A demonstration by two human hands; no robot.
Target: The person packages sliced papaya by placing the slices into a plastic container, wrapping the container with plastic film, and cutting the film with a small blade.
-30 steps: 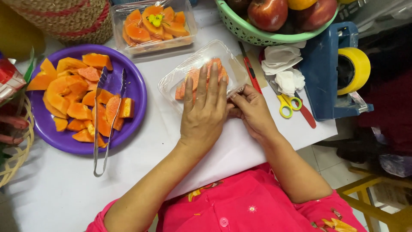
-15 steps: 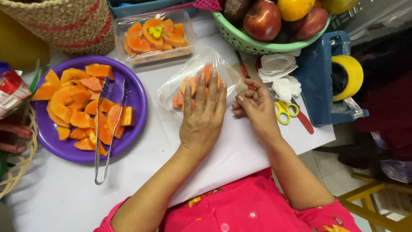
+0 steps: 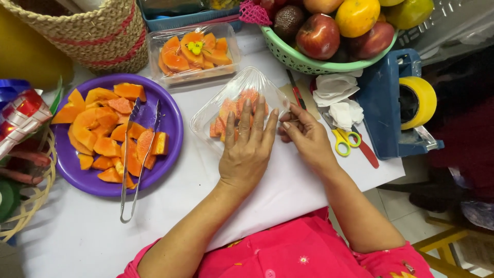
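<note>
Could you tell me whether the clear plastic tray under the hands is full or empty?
Filled: orange papaya pieces show through the clear plastic tray, beneath the flat left hand.

Both hands (image 3: 250, 149) seemingly press a wrapped papaya tray (image 3: 234, 105).

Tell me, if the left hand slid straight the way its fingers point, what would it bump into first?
The left hand lies flat on the clear tray of papaya pieces. Past it, probably the green fruit basket, though depth is unclear.
</note>
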